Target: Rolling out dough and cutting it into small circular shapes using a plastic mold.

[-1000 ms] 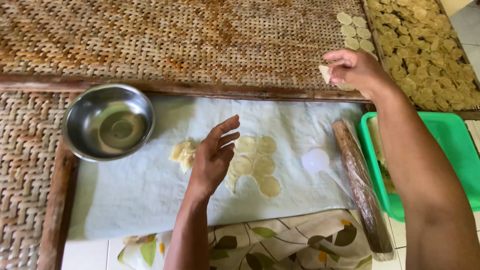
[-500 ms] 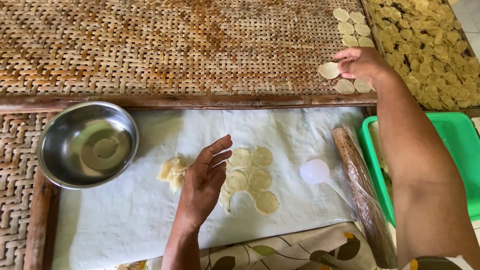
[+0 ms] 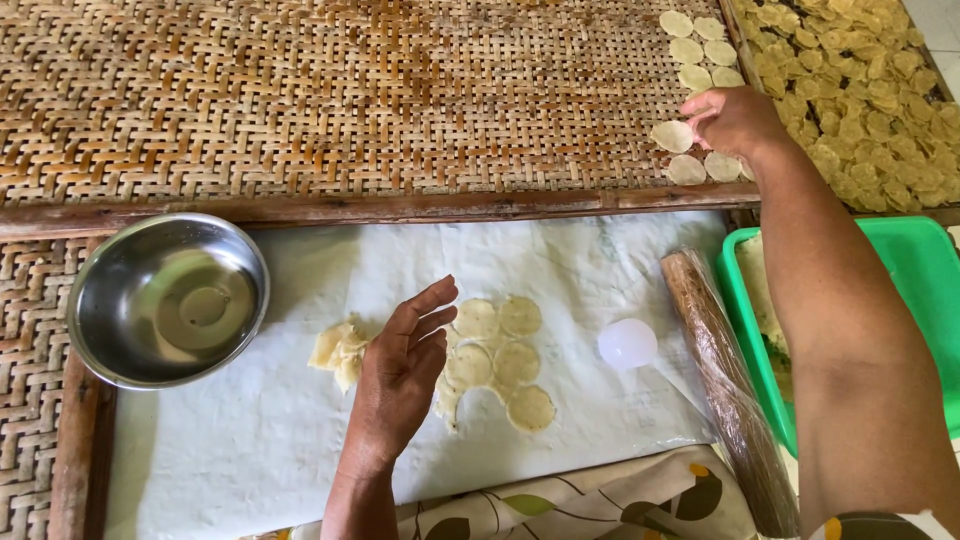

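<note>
My left hand hovers open over the pale sheet, fingers spread, between a lump of dough scraps and several cut dough rounds. My right hand reaches up to the woven bamboo mat and rests among small dough discs laid in rows at its right edge. One disc lies flat on the mat at its fingertips. Whether the fingers still pinch it is unclear.
A steel bowl sits at the left. A wrapped rolling pin and a round white cutter lie right of the rounds. A green tray stands at the right. A second mat holds many drying discs.
My right hand has lowered a dough disc onto the woven mat, beside the other discs. The left hand stays over the sheet; the view has shifted slightly.
</note>
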